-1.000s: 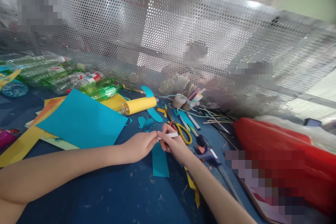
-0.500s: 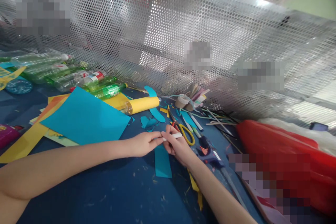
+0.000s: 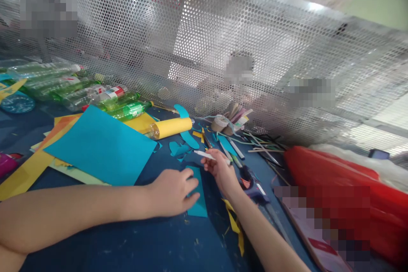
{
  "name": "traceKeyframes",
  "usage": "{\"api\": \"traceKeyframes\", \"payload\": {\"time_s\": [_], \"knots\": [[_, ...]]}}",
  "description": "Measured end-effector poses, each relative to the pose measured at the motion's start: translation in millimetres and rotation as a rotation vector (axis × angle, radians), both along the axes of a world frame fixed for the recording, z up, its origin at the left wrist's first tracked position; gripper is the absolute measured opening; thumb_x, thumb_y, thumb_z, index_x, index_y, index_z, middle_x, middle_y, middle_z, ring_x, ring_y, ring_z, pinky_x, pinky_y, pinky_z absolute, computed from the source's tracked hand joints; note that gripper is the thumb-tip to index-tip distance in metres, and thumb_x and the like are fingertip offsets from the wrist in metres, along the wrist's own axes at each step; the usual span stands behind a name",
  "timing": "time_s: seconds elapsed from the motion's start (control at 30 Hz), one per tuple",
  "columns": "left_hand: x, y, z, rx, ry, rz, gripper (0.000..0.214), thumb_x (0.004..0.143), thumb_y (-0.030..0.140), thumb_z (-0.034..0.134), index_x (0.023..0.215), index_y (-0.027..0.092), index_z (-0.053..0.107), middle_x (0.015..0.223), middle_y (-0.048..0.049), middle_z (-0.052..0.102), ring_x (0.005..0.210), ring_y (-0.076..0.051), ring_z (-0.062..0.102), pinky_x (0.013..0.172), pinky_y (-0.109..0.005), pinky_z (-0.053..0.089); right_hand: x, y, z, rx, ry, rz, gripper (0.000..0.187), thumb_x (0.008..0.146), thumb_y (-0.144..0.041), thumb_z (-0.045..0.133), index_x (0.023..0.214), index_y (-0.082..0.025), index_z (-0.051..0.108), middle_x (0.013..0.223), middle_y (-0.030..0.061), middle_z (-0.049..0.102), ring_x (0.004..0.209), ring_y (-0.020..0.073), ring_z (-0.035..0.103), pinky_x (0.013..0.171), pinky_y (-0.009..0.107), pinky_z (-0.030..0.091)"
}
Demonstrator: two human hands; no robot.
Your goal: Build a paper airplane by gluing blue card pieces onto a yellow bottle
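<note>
My left hand (image 3: pixel 174 190) rests with its fingers pressed down on a narrow teal paper strip (image 3: pixel 198 205) lying on the blue table (image 3: pixel 134 238). My right hand (image 3: pixel 220 171) is just beyond the strip, fingers closed round a thin white stick (image 3: pixel 204 154) that points left. Under and past the right hand lie yellow-handled scissors, mostly hidden. A large teal paper sheet (image 3: pixel 100 146) lies to the left of both hands.
Plastic bottles (image 3: pixel 95 97) lie at the back left. A bottle wrapped in yellow paper (image 3: pixel 170 127) lies behind the hands. A glue gun (image 3: pixel 253 185), pens, sticks and paper scraps lie at the right. Red fabric (image 3: pixel 338 191) fills the right side. Perforated metal mesh (image 3: pixel 223 38) walls the back.
My left hand has let go of the white stick and come down onto the teal strip. My right hand has lifted the stick slightly and turned it leftward.
</note>
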State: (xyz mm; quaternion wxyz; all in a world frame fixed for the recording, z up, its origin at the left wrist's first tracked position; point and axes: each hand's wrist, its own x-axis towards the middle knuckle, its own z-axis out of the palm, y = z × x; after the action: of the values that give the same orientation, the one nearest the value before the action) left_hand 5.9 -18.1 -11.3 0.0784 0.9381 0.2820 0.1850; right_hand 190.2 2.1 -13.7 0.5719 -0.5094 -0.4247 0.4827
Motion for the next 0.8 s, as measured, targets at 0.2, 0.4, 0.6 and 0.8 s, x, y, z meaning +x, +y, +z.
{"api": "traceKeyframes", "payload": {"time_s": [0.2,0.4,0.6,0.8], "knots": [[2.3,-17.4,-4.2,0.075,0.182,-0.052,0.042,0.085,0.045,0.038,0.109,0.015,0.055,0.103,-0.014,0.058,0.061,-0.022,0.06,0.048,-0.034,0.047,-13.2,-17.3,-3.7,0.112,-0.403,0.041,0.03,0.084,-0.041,0.05,0.062,-0.022,0.041,0.051,-0.0059,0.038,0.05,0.0111,0.036,0.051,0.025,0.031],[1.2,-18.3,-2.2,0.053,0.183,0.016,0.052,0.082,0.052,0.039,0.114,0.013,0.053,0.112,-0.0173,0.055,0.068,-0.024,0.062,0.054,-0.038,0.05,-13.3,-20.3,-4.3,0.127,-0.387,-0.003,0.026,0.082,-0.042,0.051,0.067,-0.022,0.042,0.053,-0.0049,0.043,0.05,0.0122,0.038,0.049,0.025,0.031],[-1.5,-5.4,0.0,0.077,0.175,0.096,0.06,0.083,0.058,0.034,0.122,0.015,0.049,0.125,-0.0173,0.05,0.076,-0.027,0.063,0.06,-0.041,0.051,-11.5,-17.7,-9.2,0.11,-0.356,-0.022,0.034,0.081,-0.045,0.053,0.061,-0.021,0.04,0.053,-0.0059,0.034,0.05,0.0103,0.031,0.048,0.025,0.026],[-4.0,11.6,8.0,0.094,0.186,0.085,0.045,0.084,0.048,0.037,0.109,0.017,0.056,0.103,-0.012,0.059,0.067,-0.023,0.062,0.054,-0.035,0.047,-8.3,-11.6,-13.5,0.14,-0.049,-0.14,0.032,0.085,-0.047,0.047,0.065,-0.021,0.047,0.048,-0.0067,0.031,0.046,0.0099,0.028,0.045,0.024,0.022]]}}
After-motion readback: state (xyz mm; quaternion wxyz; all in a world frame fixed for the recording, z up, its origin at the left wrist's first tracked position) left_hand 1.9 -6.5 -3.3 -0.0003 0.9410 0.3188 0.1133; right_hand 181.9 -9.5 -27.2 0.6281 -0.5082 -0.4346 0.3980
